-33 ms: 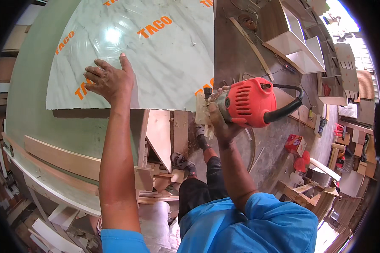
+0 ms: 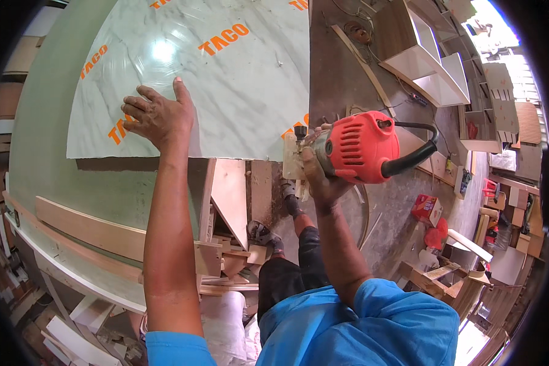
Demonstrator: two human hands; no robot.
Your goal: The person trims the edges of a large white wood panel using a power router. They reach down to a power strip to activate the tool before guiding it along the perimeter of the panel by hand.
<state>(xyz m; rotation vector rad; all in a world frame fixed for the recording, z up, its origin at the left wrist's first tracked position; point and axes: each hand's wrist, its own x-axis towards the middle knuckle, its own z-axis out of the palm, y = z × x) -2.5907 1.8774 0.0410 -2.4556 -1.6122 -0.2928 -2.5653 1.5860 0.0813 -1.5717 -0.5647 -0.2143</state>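
Observation:
A marble-patterned panel under clear film with orange lettering lies on a green board. My left hand rests on the panel with its fingers spread. My right hand grips a red handheld trim router with a black power cord. The router's clear base is at the lower right corner of the panel; the bit is not clearly visible, and the router partly hides my fingers.
Wood strips and offcuts lie below and left of the panel. On the right are white cabinet carcasses, long slats, a red box and stacked scrap boards. My legs and feet show below the router.

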